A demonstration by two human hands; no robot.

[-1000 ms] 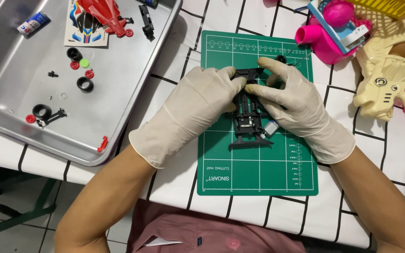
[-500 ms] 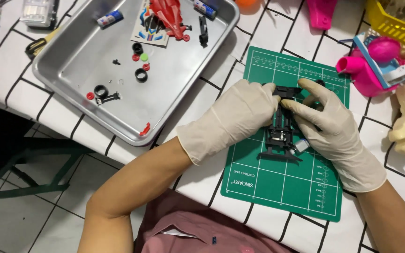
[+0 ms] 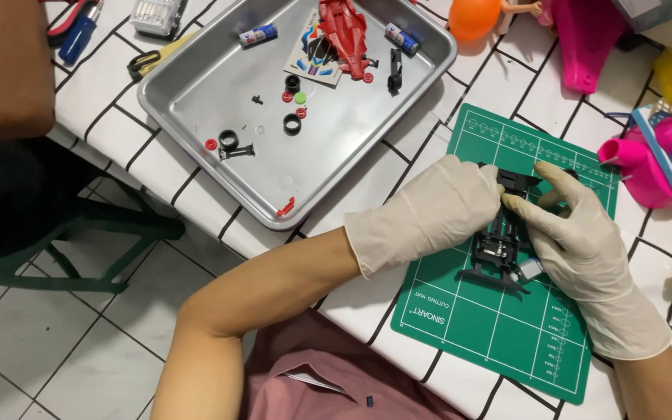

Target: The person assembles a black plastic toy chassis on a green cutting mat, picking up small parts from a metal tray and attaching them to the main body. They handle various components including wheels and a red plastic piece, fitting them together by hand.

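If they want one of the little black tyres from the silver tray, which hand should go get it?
Probably the left hand. It sits on the tray side of the black toy car chassis, nearer the tyres. The right hand is on the far side and would have to cross over the chassis.

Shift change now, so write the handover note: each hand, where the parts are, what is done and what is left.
Left hand, gloved: grips the front end of the black toy car chassis.
Right hand, gloved: pinches the same end from the other side.
Chassis sits on the green cutting mat.
Done: chassis frame is together.
Left: red car body, black tyres and batteries lie unfitted in the metal tray.
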